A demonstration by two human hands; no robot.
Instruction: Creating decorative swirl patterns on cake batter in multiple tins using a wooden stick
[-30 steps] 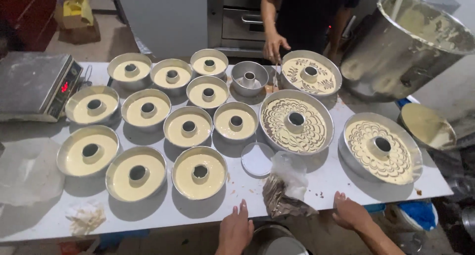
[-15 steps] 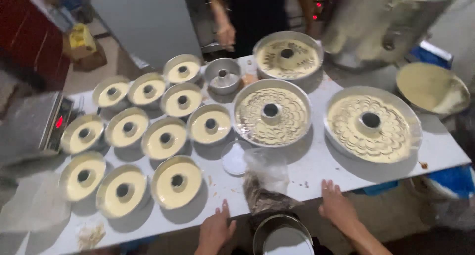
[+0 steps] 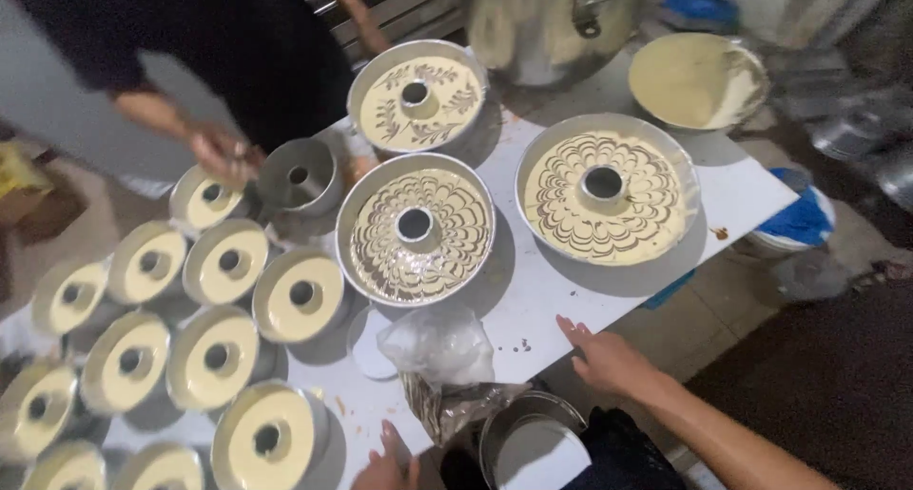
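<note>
White tabletop (image 3: 571,290) runs diagonally across the frame, crowded with ring cake pans; beyond its far edge stand a large steel pot (image 3: 552,19) and a round basin of pale batter (image 3: 699,79) on a dim, cluttered floor. Nearest, at the bottom edge, the left hand (image 3: 388,466) rests on the table rim, mostly cut off, so whether it is spread or curled cannot be told. The right hand (image 3: 604,357) lies flat on the table edge at lower right, fingers loosely spread, holding nothing. Between the two hands a crumpled plastic piping bag (image 3: 442,362) lies on the table, nearer the left hand, its pale bulk toward the frame centre and its dark-smeared end trailing down to the bottom edge, long axis roughly vertical in the frame. Below it sits a round metal tin (image 3: 533,442). Just beyond the bag sits a marbled ring cake pan (image 3: 416,229). At upper left another person's hand (image 3: 219,153) touches an empty ring pan (image 3: 298,176)
</note>
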